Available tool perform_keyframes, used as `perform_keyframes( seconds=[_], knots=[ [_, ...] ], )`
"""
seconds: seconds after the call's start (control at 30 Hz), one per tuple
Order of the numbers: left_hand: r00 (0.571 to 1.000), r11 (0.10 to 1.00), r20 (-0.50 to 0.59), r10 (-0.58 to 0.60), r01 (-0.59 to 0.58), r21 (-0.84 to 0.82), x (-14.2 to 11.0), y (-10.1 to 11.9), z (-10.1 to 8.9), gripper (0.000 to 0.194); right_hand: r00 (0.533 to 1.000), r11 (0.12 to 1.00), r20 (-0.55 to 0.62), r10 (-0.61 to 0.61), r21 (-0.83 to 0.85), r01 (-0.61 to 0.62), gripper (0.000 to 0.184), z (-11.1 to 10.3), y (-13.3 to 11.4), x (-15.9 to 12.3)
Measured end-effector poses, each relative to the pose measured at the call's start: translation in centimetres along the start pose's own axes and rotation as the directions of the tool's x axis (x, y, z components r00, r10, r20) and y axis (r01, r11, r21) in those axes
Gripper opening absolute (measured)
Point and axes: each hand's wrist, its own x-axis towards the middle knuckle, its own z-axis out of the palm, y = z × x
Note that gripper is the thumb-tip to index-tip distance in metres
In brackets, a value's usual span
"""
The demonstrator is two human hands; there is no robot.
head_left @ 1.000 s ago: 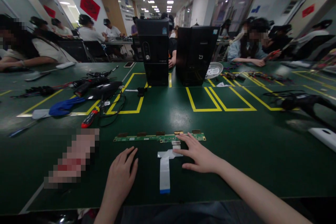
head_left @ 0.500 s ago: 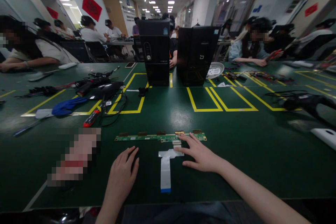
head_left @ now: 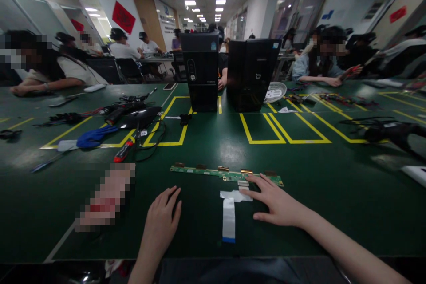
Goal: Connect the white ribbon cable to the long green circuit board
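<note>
A long, narrow green circuit board (head_left: 206,172) lies on the dark green table in front of me, its right end slightly nearer to me. From a connector on its near edge runs a white flat ribbon cable (head_left: 228,217), bent toward me and ending in a blue tip. My right hand (head_left: 274,202) is open, fingers spread, with its fingertips on the board's right part and on the cable by the connector. To the left of the cable, my left hand (head_left: 163,219) rests open on the table, apart from the board and holding nothing.
Two black computer towers (head_left: 203,71) stand at the back middle. A red-handled screwdriver (head_left: 123,151), a blue glove (head_left: 96,136) and black cables lie to the left. A white basket (head_left: 275,92) and more cables are at the right. Several people sit around.
My right hand has slid the circuit board and ribbon cable to the right, and the board has turned slightly. My left hand stays about where it was. The view has shifted a little.
</note>
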Motion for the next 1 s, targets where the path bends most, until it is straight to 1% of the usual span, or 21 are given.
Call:
perform_keyframes(
  seconds=[0.07, 0.13, 0.2, 0.27, 0.33, 0.43, 0.53, 0.7, 0.83, 1.0],
  knots=[
    [1.0, 1.0, -0.002, -0.005, 0.005, -0.006, 0.0, 0.1, 0.0, 0.039, 0.997, 0.997, -0.035, 0.07, -0.03, -0.071, 0.068, 0.2, 0.8, -1.9],
    [1.0, 1.0, 0.007, -0.013, 0.013, -0.009, -0.1, 0.1, -0.1, 0.039, 0.984, 0.983, -0.08, 0.16, -0.084, -0.166, 0.067, 0.4, 1.8, -3.9],
    [1.0, 1.0, 0.016, -0.015, 0.016, -0.009, 0.0, 0.1, -0.2, 0.04, 0.955, 0.949, -0.145, 0.259, -0.148, -0.28, 0.065, 0.8, 2.9, -6.1],
    [1.0, 1.0, 0.017, -0.016, 0.016, -0.006, 0.0, 0.1, -0.3, 0.041, 0.909, 0.896, -0.221, 0.354, -0.198, -0.397, 0.063, 1.3, 4.1, -8.2],
    [1.0, 1.0, 0.012, -0.015, 0.015, -0.002, 0.1, 0.1, -0.3, 0.041, 0.847, 0.833, -0.303, 0.436, -0.221, -0.508, 0.062, 2.0, 5.4, -10.2],
    [1.0, 1.0, 0.015, -0.011, 0.011, -0.005, 0.1, 0.0, -0.2, 0.041, 0.732, 0.714, -0.416, 0.54, -0.233, -0.66, 0.065, 2.9, 7.2, -12.6],
    [1.0, 1.0, 0.026, -0.011, 0.011, 0.0, 0.0, 0.0, -0.1, 0.041, 0.618, 0.586, -0.475, 0.626, -0.235, -0.775, 0.069, 3.1, 8.4, -14.2],
    [1.0, 1.0, 0.025, -0.012, 0.012, 0.002, -0.1, -0.1, -0.1, 0.04, 0.426, 0.391, -0.491, 0.76, -0.178, -0.903, 0.073, 2.0, 9.6, -15.9],
    [1.0, 1.0, 0.0, -0.005, 0.005, -0.02, 0.0, 0.1, -0.1, 0.039, 0.283, 0.277, -0.476, 0.833, -0.084, -0.957, 0.073, 1.1, 11.5, -17.7],
    [1.0, 1.0, 0.006, -0.013, 0.013, -0.018, 0.0, 0.1, -0.1, 0.039, 0.158, 0.171, -0.399, 0.903, -0.002, -0.985, 0.073, -0.3, 15.0, -20.3]
  ],
)
